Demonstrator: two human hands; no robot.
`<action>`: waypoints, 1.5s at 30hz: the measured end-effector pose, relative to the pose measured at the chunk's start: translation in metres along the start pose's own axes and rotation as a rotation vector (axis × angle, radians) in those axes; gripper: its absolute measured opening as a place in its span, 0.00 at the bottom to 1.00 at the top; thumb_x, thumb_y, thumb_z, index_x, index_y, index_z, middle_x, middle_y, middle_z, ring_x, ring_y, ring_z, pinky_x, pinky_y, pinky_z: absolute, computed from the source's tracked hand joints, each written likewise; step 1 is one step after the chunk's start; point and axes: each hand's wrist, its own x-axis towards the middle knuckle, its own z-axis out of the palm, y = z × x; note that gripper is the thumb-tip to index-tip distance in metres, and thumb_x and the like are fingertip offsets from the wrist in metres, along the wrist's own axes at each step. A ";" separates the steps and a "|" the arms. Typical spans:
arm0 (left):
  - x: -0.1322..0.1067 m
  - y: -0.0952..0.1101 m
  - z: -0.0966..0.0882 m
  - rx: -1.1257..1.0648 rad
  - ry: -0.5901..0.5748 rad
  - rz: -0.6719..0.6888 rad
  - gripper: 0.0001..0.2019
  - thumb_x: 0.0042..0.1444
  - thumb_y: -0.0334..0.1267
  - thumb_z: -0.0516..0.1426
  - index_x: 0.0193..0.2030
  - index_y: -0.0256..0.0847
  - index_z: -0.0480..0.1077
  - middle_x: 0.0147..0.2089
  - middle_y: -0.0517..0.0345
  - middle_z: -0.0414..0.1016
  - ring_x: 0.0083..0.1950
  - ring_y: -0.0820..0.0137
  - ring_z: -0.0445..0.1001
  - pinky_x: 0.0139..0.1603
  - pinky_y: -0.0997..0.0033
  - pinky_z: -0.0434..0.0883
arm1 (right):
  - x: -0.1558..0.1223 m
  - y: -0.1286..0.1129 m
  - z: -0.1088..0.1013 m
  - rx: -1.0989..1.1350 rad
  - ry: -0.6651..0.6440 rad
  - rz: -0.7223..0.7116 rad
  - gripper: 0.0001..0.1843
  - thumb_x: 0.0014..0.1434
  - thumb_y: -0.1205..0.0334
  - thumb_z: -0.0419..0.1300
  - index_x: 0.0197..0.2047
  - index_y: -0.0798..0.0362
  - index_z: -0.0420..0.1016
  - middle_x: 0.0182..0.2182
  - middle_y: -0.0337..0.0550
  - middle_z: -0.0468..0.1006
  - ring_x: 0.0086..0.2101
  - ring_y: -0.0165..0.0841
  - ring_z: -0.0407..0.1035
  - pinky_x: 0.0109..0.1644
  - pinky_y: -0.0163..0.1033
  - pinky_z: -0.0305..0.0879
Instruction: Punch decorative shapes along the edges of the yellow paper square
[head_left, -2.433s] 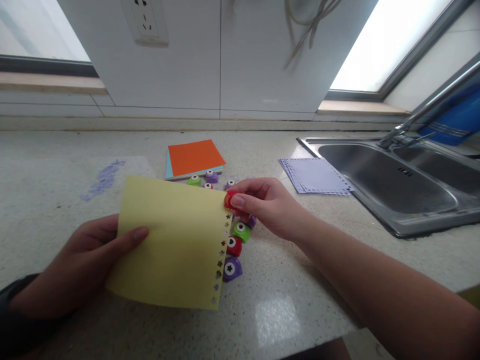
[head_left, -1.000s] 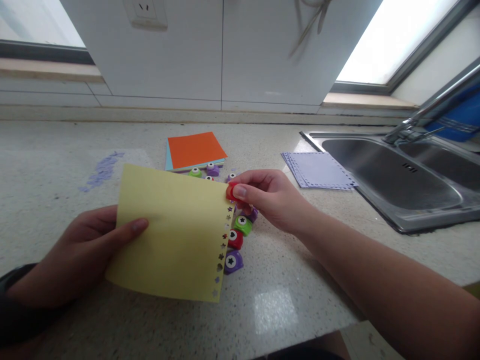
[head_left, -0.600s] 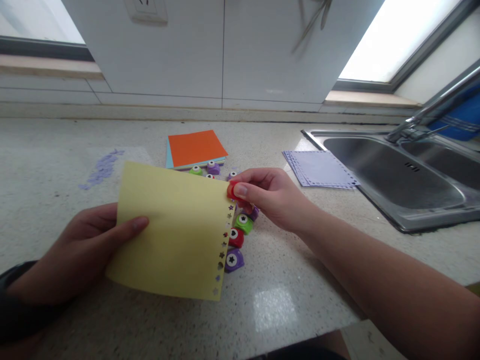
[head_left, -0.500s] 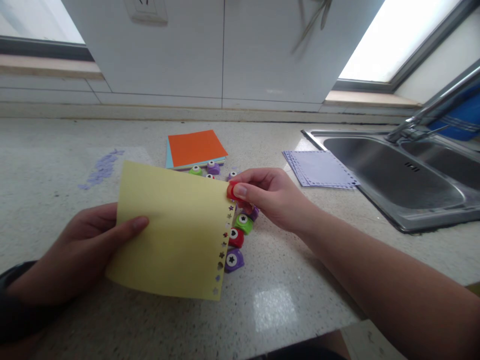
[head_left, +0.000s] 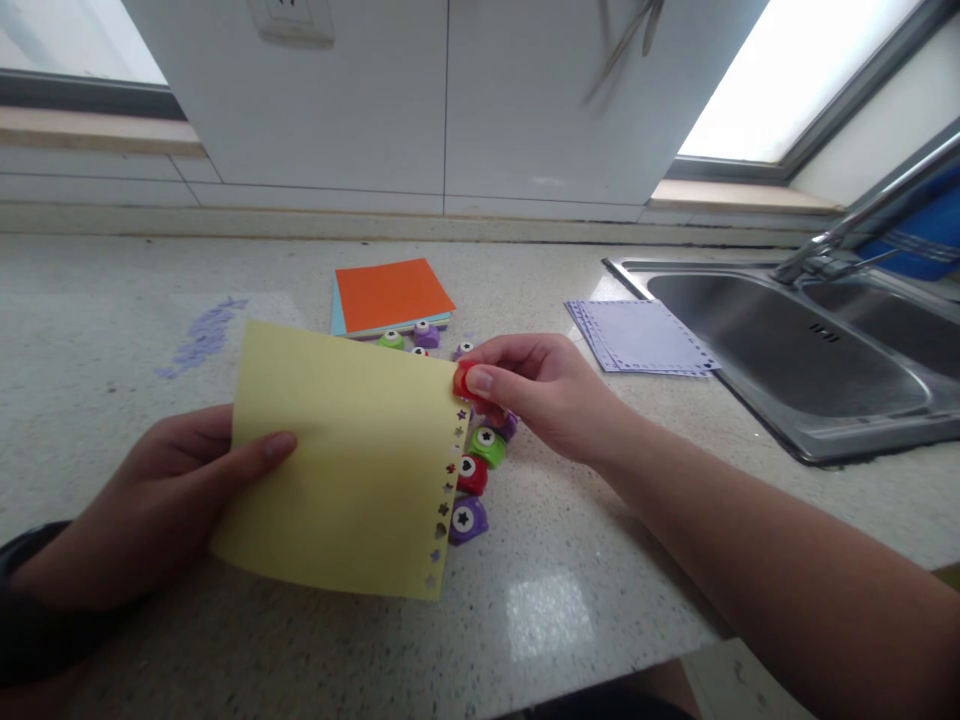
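Note:
My left hand (head_left: 180, 490) pinches a sheet of yellow paper (head_left: 337, 460) by its left side, thumb on top. The sheet is held up over the counter, and small shaped holes run down its right edge. At the sheet's upper right corner my right hand (head_left: 536, 390) is closed on a red craft punch (head_left: 463, 380), its thumb pressed on it. Beside and partly behind the paper lie more punches: a green punch (head_left: 487, 447), a red punch (head_left: 472, 474) and a purple punch (head_left: 468, 520). Others behind the paper are partly hidden.
An orange sheet (head_left: 394, 295) tops a paper stack at the back. Lilac sheets with punched edges (head_left: 645, 338) lie near the steel sink (head_left: 787, 340) on the right. Purple paper bits (head_left: 202, 338) are scattered on the counter (head_left: 600, 550) at the left.
Almost nothing differs. Both hands, the yellow paper and the red craft punch stay in place, with the right thumb still on the punch.

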 end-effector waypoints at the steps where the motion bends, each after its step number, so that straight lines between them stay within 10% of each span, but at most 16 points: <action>1: 0.000 0.000 0.001 0.002 0.003 0.000 0.19 0.39 0.44 0.75 0.41 0.45 0.84 0.30 0.54 0.86 0.23 0.62 0.82 0.23 0.67 0.81 | 0.000 0.000 0.000 0.006 -0.001 0.000 0.16 0.51 0.54 0.75 0.38 0.57 0.83 0.28 0.41 0.81 0.23 0.24 0.68 0.25 0.31 0.66; 31: -0.012 0.010 0.014 0.001 -0.184 -0.043 0.16 0.45 0.48 0.72 0.42 0.50 0.85 0.39 0.49 0.87 0.35 0.53 0.86 0.35 0.58 0.83 | -0.004 -0.004 0.008 0.112 0.000 0.031 0.21 0.32 0.66 0.80 0.28 0.56 0.75 0.21 0.35 0.76 0.20 0.23 0.67 0.23 0.29 0.66; 45: -0.019 0.014 0.024 0.057 -0.069 -0.017 0.18 0.47 0.53 0.71 0.38 0.43 0.82 0.32 0.55 0.87 0.29 0.60 0.84 0.29 0.67 0.81 | -0.012 -0.004 0.007 -0.004 -0.074 -0.040 0.20 0.36 0.67 0.78 0.27 0.53 0.70 0.21 0.33 0.73 0.22 0.24 0.67 0.21 0.28 0.62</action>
